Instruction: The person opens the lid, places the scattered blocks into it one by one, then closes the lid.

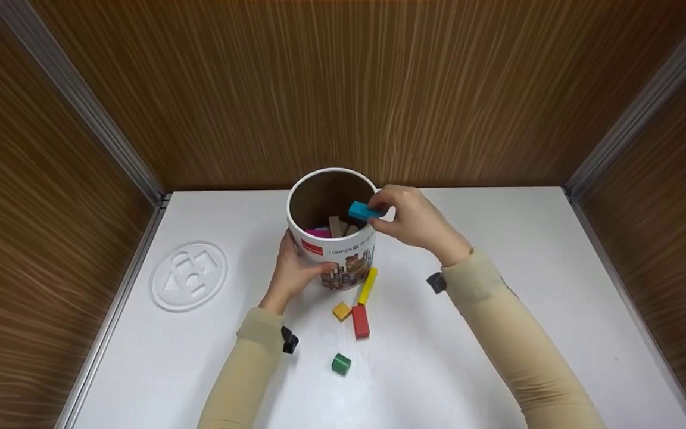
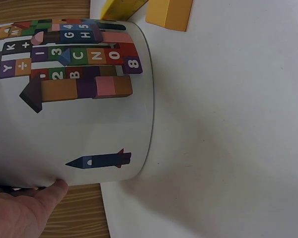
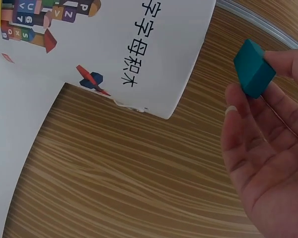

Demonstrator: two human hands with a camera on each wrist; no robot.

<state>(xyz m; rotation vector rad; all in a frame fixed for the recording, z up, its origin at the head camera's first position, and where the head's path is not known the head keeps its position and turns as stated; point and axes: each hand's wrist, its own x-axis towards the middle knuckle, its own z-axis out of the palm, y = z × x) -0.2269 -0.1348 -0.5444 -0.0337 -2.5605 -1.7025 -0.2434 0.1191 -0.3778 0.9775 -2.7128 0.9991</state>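
Note:
A white printed bucket (image 1: 349, 262) of toy blocks stands near the back of the table, its top uncovered. My left hand (image 1: 295, 271) grips its left side, thumb across the front. Between thumb and fingers my right hand (image 1: 417, 220) pinches a blue block (image 1: 362, 211) over the bucket's right rim. The right wrist view shows the same block (image 3: 254, 69) held at the fingertips, beside the bucket wall (image 3: 179, 54). Inside the bucket lie several blocks, among them a bare wooden one (image 1: 335, 227) and a magenta one (image 1: 318, 233).
In front of the bucket lie a yellow stick block (image 1: 368, 287), an orange block (image 1: 342, 311), a red block (image 1: 361, 322) and a green block (image 1: 341, 364). A round white lid (image 1: 189, 276) with raised shapes lies at left. Wood-grain panels (image 1: 343, 89) enclose the table's back and sides.

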